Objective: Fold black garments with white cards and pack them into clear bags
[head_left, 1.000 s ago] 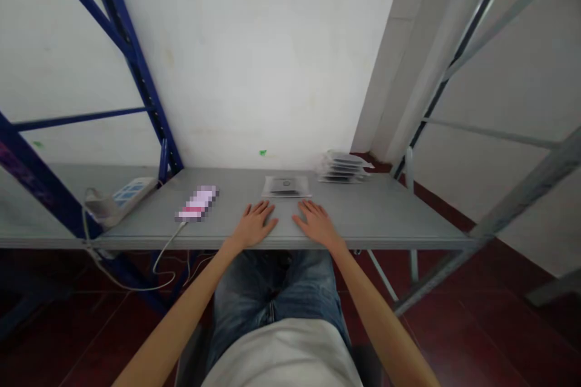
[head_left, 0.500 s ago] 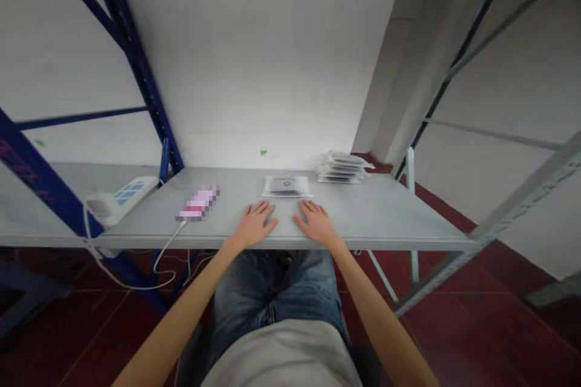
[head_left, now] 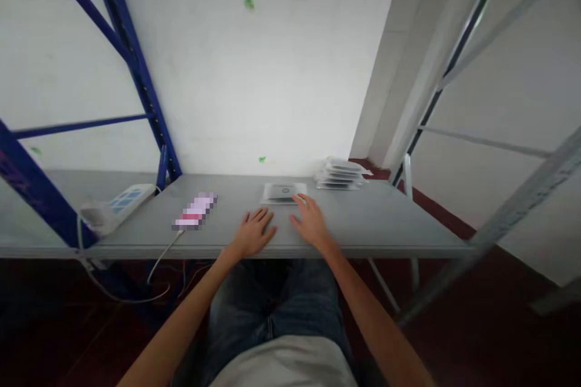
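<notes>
A flat clear-and-white plastic packet point(head_left: 284, 192) with a dark panel and a small round mark lies on the grey tabletop point(head_left: 385, 224), in front of me. My left hand point(head_left: 253, 233) rests palm down near the table's front edge, fingers spread, holding nothing. Just at the packet's near right corner is my right hand point(head_left: 311, 222), fingers apart and empty; whether its fingertips touch the packet I cannot tell. Beyond it to the right stands a stack of several similar packets point(head_left: 341, 173).
On the left lies a pixelated phone point(head_left: 196, 211) with a white cable point(head_left: 166, 252) running off the front edge. A white power strip point(head_left: 122, 205) sits beside the blue rack post point(head_left: 136, 66). A white wall point(head_left: 272, 84) rises behind the table, and a grey post point(head_left: 508, 202) slopes at right.
My right hand has moved forward from the table, its fingers reaching the packet's near right corner. The left hand stays in place. The whole view has shifted slightly.
</notes>
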{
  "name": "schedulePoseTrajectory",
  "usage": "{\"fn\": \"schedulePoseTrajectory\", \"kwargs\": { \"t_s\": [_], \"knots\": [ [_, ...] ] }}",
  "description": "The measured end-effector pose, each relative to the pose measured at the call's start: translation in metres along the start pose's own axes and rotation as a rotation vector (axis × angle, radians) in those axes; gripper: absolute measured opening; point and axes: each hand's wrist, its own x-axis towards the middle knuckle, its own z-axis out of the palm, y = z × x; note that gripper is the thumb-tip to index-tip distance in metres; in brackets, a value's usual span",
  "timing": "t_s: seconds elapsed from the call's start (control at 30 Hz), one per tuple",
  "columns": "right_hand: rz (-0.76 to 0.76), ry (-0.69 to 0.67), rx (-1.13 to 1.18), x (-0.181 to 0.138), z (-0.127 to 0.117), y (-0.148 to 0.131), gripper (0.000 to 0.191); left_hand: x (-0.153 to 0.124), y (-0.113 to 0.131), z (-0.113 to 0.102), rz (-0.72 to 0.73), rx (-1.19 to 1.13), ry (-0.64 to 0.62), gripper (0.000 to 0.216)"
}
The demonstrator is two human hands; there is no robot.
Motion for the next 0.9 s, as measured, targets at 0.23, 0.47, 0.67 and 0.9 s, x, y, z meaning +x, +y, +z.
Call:
{"fn": "schedulePoseTrajectory", "kwargs": {
  "t_s": [0.23,0.47,0.67,0.9],
  "knots": [
    [-0.026,-0.230,-0.094,0.068,0.029,-0.012,0.065,0.002,-0.001,0.001,0.005,0.011,0.009,0.057],
    [-0.105,-0.210,-0.217,0.081,0.027,-0.005,0.049,0.003,-0.002,0.001,0.007,0.018,0.013,0.058],
    [-0.105,-0.015,-0.239,0.103,-0.041,0.009,0.043,0.003,0.000,-0.001,0.002,0.011,-0.019,0.060],
    [0.059,0.433,-0.207,0.151,-0.148,0.091,0.048,0.002,-0.002,0.001,0.004,-0.008,0.005,0.059]
  ]
}}
